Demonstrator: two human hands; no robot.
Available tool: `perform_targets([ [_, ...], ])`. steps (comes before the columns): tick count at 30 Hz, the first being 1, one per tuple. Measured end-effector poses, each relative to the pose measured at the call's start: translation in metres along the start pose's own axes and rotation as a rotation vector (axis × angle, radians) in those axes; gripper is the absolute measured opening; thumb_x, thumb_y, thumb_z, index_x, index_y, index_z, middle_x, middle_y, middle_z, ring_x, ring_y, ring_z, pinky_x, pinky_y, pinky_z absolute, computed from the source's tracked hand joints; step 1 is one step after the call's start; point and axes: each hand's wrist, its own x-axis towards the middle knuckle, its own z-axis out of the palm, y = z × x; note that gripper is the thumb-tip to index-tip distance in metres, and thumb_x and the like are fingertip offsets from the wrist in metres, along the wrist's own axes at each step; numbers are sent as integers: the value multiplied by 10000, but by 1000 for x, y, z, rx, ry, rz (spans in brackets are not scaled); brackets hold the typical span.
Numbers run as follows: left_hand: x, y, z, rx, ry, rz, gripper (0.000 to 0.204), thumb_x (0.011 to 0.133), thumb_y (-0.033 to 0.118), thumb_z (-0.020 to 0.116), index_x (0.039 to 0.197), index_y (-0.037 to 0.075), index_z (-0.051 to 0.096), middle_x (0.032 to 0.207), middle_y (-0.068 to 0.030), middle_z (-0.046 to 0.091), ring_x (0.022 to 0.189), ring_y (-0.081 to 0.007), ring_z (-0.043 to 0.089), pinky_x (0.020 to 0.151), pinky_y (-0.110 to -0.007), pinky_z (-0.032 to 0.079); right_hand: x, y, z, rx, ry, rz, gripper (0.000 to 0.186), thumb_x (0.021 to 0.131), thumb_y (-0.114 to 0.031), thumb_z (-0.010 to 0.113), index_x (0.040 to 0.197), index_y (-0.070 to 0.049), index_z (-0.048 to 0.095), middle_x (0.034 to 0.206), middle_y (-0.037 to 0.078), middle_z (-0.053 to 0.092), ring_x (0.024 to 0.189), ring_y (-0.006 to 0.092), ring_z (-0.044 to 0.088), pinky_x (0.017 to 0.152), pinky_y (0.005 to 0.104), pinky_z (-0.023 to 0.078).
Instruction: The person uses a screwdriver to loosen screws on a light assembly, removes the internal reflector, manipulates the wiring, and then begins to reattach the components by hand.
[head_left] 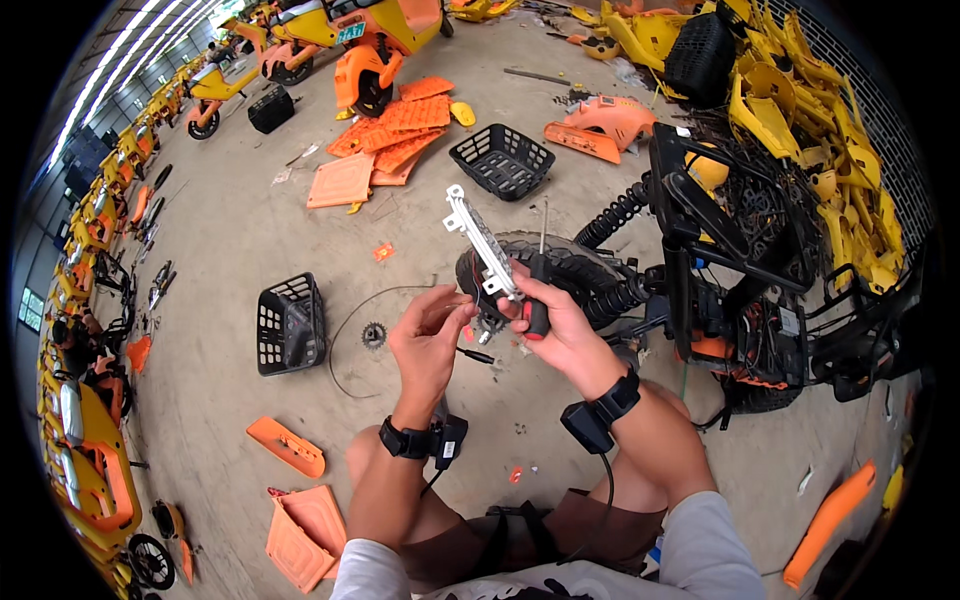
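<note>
My right hand (560, 325) is closed around a long silver-white part with mounting tabs (482, 245), perhaps a lamp housing, held tilted up. In the same hand sits a screwdriver (537, 310) with a red and black handle, its shaft pointing away from me. Thin wires (474, 290) hang from the silver part, and my left hand (425, 340) pinches one between thumb and fingers. Just below the hands shows a black cable plug (476, 355). Behind the silver part lies a black tyre (570, 262) of a stripped scooter.
The stripped scooter frame (700, 230) with its shock absorbers stands close on my right. Black baskets (290, 325) lie left and ahead, near a small sprocket (373, 335) and a looped cable. Orange panels (390, 140) are scattered about; yellow body shells (790, 100) pile up at far right.
</note>
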Motion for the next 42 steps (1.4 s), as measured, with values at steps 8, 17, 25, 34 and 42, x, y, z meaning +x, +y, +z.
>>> perform_targets([
  [8,2,0,5,1,-19,-15,256,887,-59,633,1141,-63,606,1004,-156,692,846,-203,699,729,-315,599,4,6,6,-148,-58,-19,432,924,-157,623,1335,-114,495,1073,36,659,990,149,614,686,292,490],
  [17,8,-2,-6,63,48,-22,236,841,-16,721,1061,-51,642,964,-135,709,855,-150,676,762,-255,544,15,21,1,-8,-91,23,332,962,-146,576,1287,-120,513,1150,60,638,1057,221,627,813,361,547],
  [25,4,-6,0,-181,140,-220,288,838,2,731,1094,-67,617,979,-127,710,882,-130,657,797,-245,517,18,39,1,74,-78,29,330,1004,-193,499,1323,-112,480,1210,88,603,1106,232,608,991,406,493],
  [34,5,-1,7,-102,60,-177,310,858,-9,698,1139,-71,583,1060,-134,675,905,-156,660,815,-268,530,19,34,4,61,-47,-106,299,945,-88,577,1227,-41,489,1094,131,642,1017,260,653,917,383,540],
  [42,2,-11,4,59,-113,-188,329,870,-9,688,1164,-77,556,1044,-120,673,853,-150,665,763,-246,544,24,37,-8,21,25,-136,419,918,-80,621,1277,-40,408,1081,154,639,939,253,671,774,332,540],
])
